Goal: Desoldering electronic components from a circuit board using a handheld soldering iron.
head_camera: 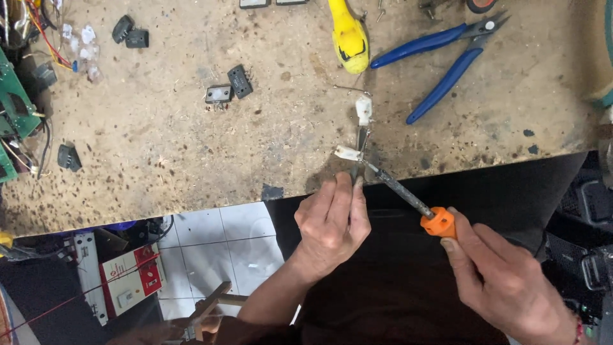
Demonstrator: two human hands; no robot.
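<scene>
My right hand [504, 281] grips a soldering iron [408, 198] by its orange collar, the dark barrel pointing up and left. Its tip meets a small white part [348, 153] at the near edge of the worn workbench [191, 140]. My left hand [332, 223] is closed on slim metal tweezers [359, 150] that run up toward that part. A second white connector [363, 110] lies just beyond, on the bench.
Blue-handled cutters [447, 57] lie at the far right and a yellow tool handle [350, 35] at the top. Several small black components [231, 86] are scattered on the left, beside green circuit boards [13, 108] with wires. Below the bench are white floor tiles [223, 243].
</scene>
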